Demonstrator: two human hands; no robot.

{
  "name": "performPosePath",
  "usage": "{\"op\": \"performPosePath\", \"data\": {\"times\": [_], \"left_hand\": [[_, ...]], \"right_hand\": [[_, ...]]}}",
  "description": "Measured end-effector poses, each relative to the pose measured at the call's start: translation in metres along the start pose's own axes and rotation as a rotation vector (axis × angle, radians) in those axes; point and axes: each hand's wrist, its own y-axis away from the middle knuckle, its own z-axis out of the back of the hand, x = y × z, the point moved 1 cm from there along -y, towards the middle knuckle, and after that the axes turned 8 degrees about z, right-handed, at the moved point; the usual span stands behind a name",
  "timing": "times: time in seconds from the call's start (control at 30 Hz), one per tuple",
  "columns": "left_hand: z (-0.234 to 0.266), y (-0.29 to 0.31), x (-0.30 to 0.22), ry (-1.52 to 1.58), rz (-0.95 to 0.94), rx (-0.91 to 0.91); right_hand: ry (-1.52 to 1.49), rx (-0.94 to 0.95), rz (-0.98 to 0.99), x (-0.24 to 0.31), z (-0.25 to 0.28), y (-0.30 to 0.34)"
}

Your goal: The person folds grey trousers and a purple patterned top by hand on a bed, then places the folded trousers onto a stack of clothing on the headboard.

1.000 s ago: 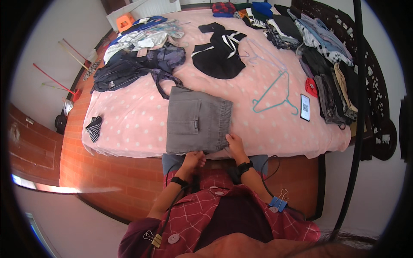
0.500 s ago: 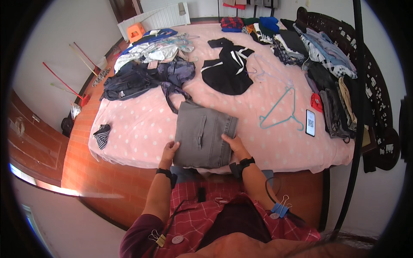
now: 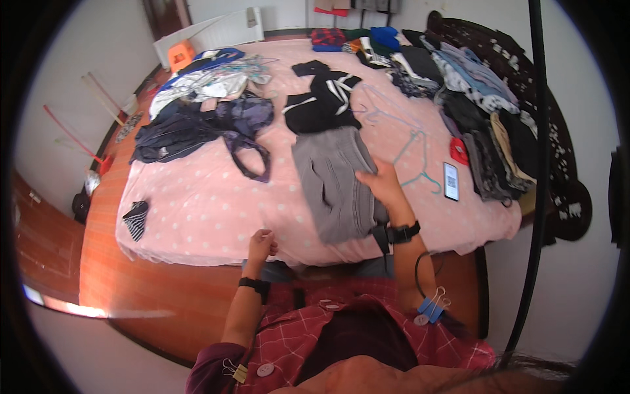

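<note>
The grey folded garment (image 3: 333, 187) lies on the pink dotted blanket (image 3: 210, 223), toward the near side of the bed and a little right of the person's midline. Its long axis runs away from the body, the far end leaning left and the near end close to the blanket's front edge. The right hand (image 3: 386, 184) is clearly the nearer one: it is at the garment's right long side, with the thumb laid across the upper face and pointing left. The other fingers are partly hidden by that side, so I cannot tell whether they clamp the cloth from below or only rest against it.

The left hand (image 3: 262, 244) sits apart, near the front edge of the bed — its fingers are curled in and close together, with nothing visible in them. From there the garment lies to the right and farther from the body, with bare blanket between, so its left long side has no hand on it.

At the far end, the grey cloth meets the lower edge of a black-and-white garment (image 3: 314, 113); whether it overlaps or just abuts is not clear. A teal hanger (image 3: 424, 173) lies beyond the right hand — farther right is a phone (image 3: 451, 181)
</note>
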Motion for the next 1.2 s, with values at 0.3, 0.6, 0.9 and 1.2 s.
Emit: {"op": "performPosePath", "data": {"times": [0.3, 0.6, 0.9, 1.2], "left_hand": [[-0.025, 0.007, -0.003, 0.067, 0.014, 0.093], [0.024, 0.005, 0.034, -0.036, 0.068, -0.121], [-0.062, -0.019, -0.056, 0.005, -0.15, 0.06], [-0.078, -0.076, -0.057, -0.008, -0.062, 0.197]], "right_hand": [[1.179, 0.206, 0.516, 0.044, -0.075, 0.038], [0.821, 0.245, 0.464, -0.091, -0.071, 0.192], [-0.187, -0.484, -0.587, -0.109, -0.01, 0.192], [-0.023, -0.369, -0.569, -0.119, -0.033, 0.182]]}}
